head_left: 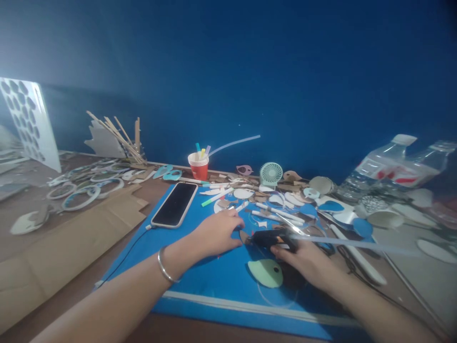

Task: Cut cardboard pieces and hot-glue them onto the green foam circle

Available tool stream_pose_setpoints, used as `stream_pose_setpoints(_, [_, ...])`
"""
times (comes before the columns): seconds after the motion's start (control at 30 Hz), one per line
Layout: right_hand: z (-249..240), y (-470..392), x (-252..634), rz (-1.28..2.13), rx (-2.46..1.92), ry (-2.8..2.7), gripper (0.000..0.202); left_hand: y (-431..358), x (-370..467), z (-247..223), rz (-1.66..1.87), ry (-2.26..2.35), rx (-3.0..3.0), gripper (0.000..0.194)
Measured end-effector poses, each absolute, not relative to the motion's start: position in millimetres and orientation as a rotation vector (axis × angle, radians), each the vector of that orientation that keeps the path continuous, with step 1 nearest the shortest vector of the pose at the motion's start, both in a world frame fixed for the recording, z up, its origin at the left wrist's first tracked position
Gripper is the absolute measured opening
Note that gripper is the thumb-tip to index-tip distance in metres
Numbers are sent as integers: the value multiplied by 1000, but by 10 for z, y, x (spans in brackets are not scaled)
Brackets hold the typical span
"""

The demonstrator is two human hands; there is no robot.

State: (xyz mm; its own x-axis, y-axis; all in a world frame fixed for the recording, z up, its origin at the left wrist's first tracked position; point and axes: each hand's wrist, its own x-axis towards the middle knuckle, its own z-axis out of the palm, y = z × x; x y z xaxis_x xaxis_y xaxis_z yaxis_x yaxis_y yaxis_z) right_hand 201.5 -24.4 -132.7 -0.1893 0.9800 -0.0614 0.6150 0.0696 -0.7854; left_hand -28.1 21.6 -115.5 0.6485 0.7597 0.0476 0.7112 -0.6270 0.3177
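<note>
Over the blue mat (200,278), my right hand (303,259) is wrapped around a black hot glue gun (267,238). A long translucent glue stick (342,242) sticks out of its back toward the right. The nozzle points left at a small brown cardboard piece (244,237), close enough that I cannot tell whether they touch. My left hand (219,231), with a silver bangle on the wrist, pinches that piece between thumb and fingers. Below the gun lies a pale green bird-shaped cutout (266,273) with a dark round spot.
A phone (174,205) with a cable lies left of my hands. Behind are a red paper cup (198,165), a small fan (271,175), markers (280,212) and scissors (293,224). Plastic bottles (383,164) stand at right; cardboard (71,255) and rings (81,196) lie left.
</note>
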Motion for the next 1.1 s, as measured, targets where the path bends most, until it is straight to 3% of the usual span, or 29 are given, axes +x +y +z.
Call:
stream_pose_setpoints(0.2, [-1312, -265, 2023, 980, -1587, -1834, 37, 194, -244, -1138, 295, 1184, 2595, 31])
stream_pose_setpoints(0.53, [-1347, -302, 2056, 1173, -1521, -1663, 36, 226, -289, -1183, 368, 1218, 2557, 55])
stream_pose_setpoints(1.1, [-1338, -292, 2066, 1056, -1538, -1757, 40, 205, -198, -1256, 397, 1095, 2661, 33])
